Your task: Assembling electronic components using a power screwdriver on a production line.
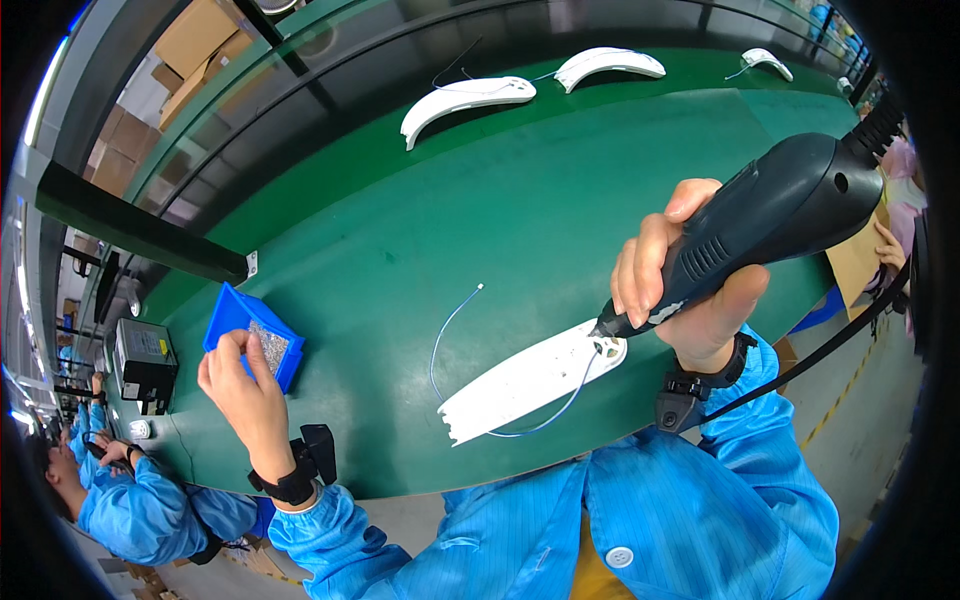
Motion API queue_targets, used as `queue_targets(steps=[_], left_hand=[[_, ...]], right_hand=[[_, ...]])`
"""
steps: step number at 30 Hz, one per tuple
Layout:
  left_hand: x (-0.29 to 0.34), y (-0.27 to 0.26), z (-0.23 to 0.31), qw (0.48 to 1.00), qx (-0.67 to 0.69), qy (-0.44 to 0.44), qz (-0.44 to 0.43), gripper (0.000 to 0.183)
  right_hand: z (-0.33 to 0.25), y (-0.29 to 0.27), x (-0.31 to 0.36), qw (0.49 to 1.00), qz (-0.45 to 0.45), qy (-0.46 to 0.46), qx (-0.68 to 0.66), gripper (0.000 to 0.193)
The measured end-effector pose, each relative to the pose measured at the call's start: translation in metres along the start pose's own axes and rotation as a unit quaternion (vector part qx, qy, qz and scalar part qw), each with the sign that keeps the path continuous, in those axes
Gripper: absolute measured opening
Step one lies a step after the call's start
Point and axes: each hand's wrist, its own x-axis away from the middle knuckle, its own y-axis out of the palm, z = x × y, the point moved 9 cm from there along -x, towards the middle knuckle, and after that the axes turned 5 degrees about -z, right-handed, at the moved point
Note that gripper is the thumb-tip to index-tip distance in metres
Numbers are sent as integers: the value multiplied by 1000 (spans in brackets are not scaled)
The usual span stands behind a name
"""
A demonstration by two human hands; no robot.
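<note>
My right hand [648, 262] is wrapped round a black electric screwdriver [775, 205], tilted down to the left. Its tip meets the right end of a long white plastic part [525, 388], beside a cluster of holes. A thin blue wire [433, 352] with a small white connector lies around this part on the green table. Over a blue bin [292, 368] of small metal pieces, probably screws [270, 345], is my left hand [246, 408]. Its thumb and forefinger are pinched together; whatever is between them is too small to make out.
Three similar white parts with wires [470, 98] lie along the table's far side, by a dark conveyor rail. A black post [140, 225] rises at the left, near a black box [143, 360]. The screwdriver's cord runs off right. Other people work at both sides.
</note>
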Motion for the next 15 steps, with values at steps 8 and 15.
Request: queue_targets(steps=[8,15], left_hand=[[-7,23,-60,983,-163,-47,-69,12],[18,7,122,924,350,98,-115,7]], right_hand=[[1,0,0,1000,4,24,13,68],[7,-5,1,998,9,47,28,69]])
